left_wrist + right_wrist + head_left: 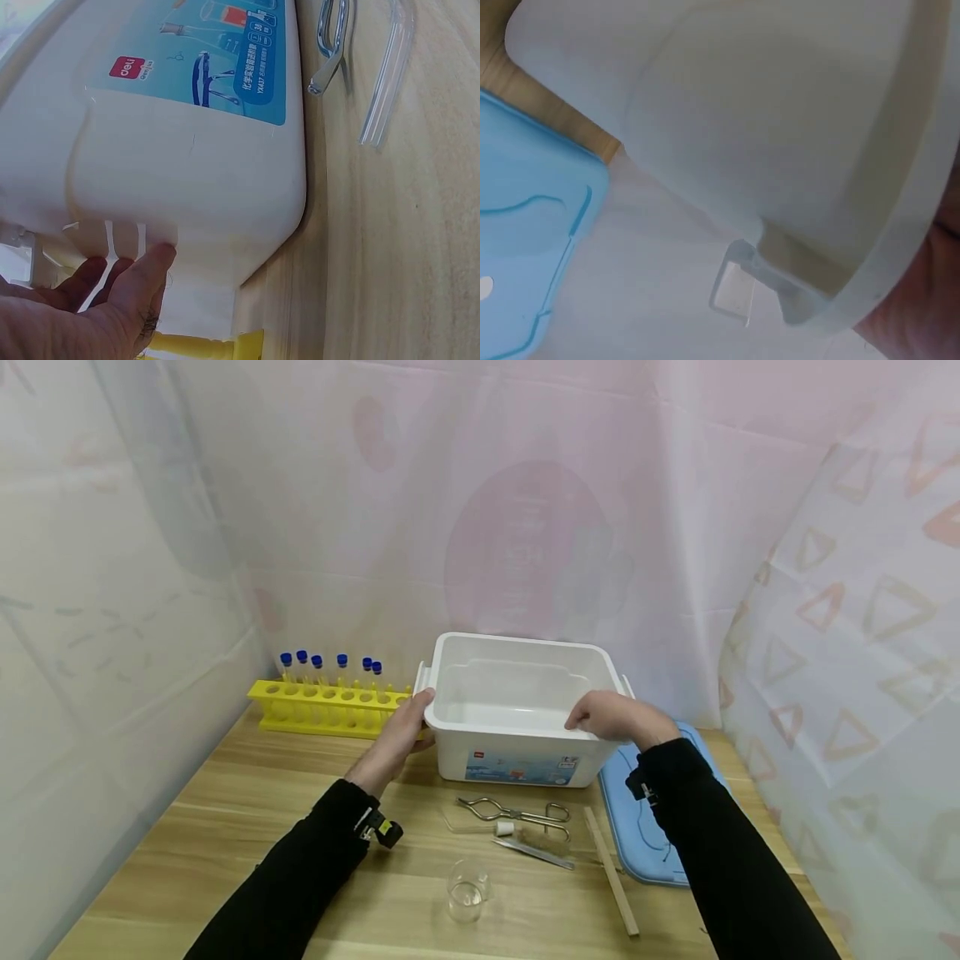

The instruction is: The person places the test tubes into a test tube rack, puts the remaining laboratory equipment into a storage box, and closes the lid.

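A white plastic bin [517,745] with a blue label stands near the back of the table. At its left end my left hand [405,722] touches the outer wall below the rim, fingertips against the plastic in the left wrist view. My right hand [611,714] reaches over the front rim, near the right corner, into the bin. Its fingertips are mostly hidden, and I cannot see whether it holds anything. In the right wrist view only part of that hand [911,300] shows beyond the rim.
A yellow rack [330,695] holds several blue-capped tubes at left. Crucible tongs [517,814], tweezers [534,853], a bent glass tube [386,82], a small beaker [467,893] and a wooden stick [611,872] lie in front. A blue lid [637,843] is at right.
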### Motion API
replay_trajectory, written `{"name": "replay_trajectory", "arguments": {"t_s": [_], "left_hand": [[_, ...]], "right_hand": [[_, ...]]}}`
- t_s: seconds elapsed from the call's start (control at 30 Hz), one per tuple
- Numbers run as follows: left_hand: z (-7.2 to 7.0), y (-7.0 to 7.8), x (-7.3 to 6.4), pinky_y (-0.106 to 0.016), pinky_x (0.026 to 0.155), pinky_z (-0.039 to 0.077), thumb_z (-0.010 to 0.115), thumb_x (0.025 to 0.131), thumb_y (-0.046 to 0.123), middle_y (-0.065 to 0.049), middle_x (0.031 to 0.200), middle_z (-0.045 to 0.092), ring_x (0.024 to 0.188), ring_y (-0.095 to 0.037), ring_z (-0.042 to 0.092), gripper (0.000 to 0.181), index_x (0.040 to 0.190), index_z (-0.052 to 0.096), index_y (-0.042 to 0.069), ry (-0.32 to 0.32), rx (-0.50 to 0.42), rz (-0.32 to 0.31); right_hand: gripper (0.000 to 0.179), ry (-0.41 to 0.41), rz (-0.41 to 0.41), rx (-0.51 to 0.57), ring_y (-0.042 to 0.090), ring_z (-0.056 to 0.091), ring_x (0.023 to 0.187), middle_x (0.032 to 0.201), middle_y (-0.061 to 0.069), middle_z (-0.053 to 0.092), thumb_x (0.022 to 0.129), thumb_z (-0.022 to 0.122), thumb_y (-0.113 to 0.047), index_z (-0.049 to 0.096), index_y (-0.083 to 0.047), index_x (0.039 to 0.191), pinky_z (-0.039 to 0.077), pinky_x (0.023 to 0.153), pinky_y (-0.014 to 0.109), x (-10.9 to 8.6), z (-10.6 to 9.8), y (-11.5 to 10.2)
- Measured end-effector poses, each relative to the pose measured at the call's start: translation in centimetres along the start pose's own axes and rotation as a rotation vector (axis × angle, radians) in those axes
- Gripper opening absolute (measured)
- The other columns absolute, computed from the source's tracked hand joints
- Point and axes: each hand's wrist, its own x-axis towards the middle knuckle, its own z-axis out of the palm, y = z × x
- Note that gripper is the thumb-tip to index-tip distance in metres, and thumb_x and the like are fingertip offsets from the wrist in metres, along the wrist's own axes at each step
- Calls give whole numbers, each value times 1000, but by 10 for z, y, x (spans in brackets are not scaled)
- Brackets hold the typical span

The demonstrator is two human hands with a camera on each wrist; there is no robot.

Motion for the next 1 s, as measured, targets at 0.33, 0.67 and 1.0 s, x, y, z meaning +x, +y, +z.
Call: {"name": "replay_trajectory", "arguments": {"t_s": [0.33, 0.67, 1.0], "left_hand": [[-3, 6, 0, -78, 139, 38, 37, 123, 65, -29, 184, 43, 175, -51, 40, 82, 182, 39, 7, -21, -6, 2], [-5, 9, 3, -76, 140, 40, 34, 125, 64, -28, 183, 43, 174, -47, 43, 80, 181, 39, 8, -35, -35, -23], [-3, 11, 2, -76, 141, 36, 33, 126, 62, -26, 189, 33, 178, -50, 35, 79, 185, 31, 10, -78, -76, -48]], "right_hand": [[37, -128, 55, -43, 26, 77, 120, 139, 12, 84, 118, 57, 1, 88, -14, 132, 64, 107, 45, 4, -12, -4], [35, -138, 35, -46, 15, 44, 76, 80, -6, 59, 111, 69, 0, 78, -22, 84, 43, 73, 32, 13, -7, 0], [52, -114, 50, -7, 17, 28, 74, 76, -4, 31, 102, 55, 7, 28, -27, 75, 34, 72, 36, 15, 11, 2]]}}
